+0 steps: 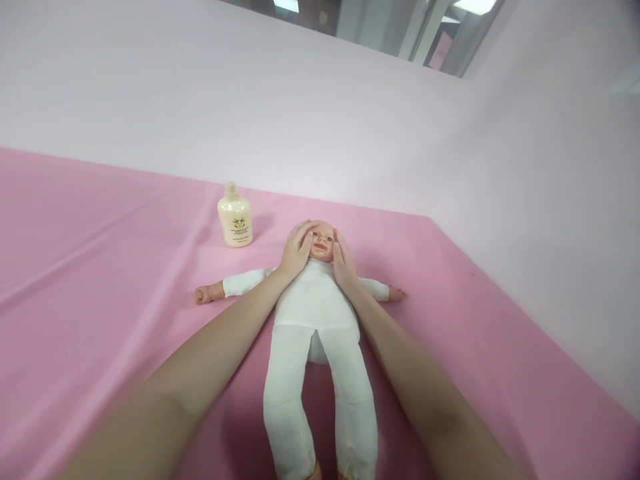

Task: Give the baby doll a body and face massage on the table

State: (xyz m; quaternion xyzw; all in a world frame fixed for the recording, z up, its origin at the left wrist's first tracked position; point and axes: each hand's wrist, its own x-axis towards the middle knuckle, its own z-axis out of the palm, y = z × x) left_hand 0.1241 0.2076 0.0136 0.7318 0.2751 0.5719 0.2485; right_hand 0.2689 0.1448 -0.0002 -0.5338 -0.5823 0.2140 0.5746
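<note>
Pink cloth (100, 280) covers the surface on which a doll (315, 313) in a white suit lies on its back, its long axis running from the feet at the near edge to the head at the far end, arms spread out to either side. The doll's head (323, 241) lies straight ahead of the person, between the two hands. The left hand (296, 250) rests flat against one side of the head, fingers spread and curved over the temple and brow; the right hand (343, 259) lies flat against the other cheek, fingers together. Neither hand is closed in a grip: both are open and cup the head between the palms. Both hands are equally near, each touching the head. A cream bottle (235, 218) stands upright to the far left of the head, just beside the left hand but apart from it.
</note>
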